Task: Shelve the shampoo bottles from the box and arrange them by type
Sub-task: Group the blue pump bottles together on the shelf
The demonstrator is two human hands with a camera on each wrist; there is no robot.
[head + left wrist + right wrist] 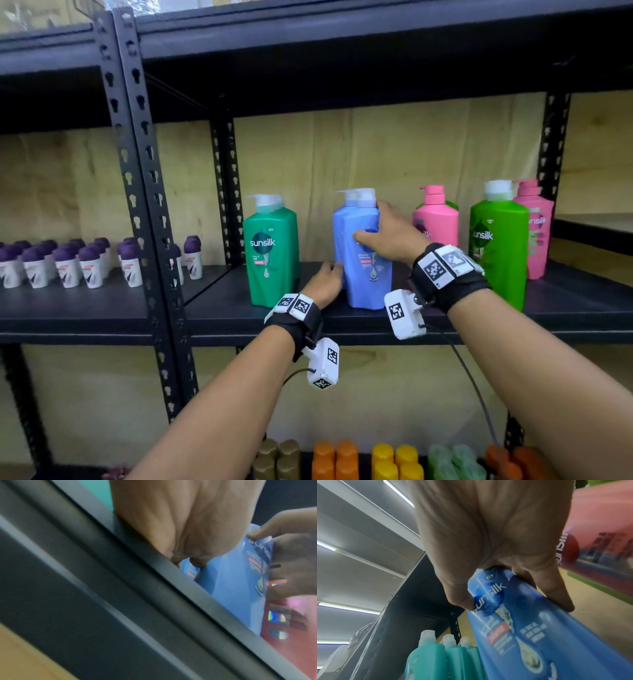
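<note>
Two blue shampoo bottles (363,253) stand one behind the other on the black shelf (222,308). My right hand (383,229) grips the front one near its shoulder, thumb on the label and fingers round the right side; the right wrist view shows this blue bottle (530,622) under my right hand (488,540). My left hand (323,282) rests low against the left side of the blue bottles, fingertips touching. The left wrist view shows my left hand (188,534) at a blue bottle (231,581). A teal bottle (270,250) stands to the left.
To the right stand a pink bottle (435,219), a green bottle (496,250) and another pink one (534,229). Small purple-capped bottles (68,263) fill the left bay behind the upright post (147,192). Orange and yellow bottles (394,462) sit on the shelf below.
</note>
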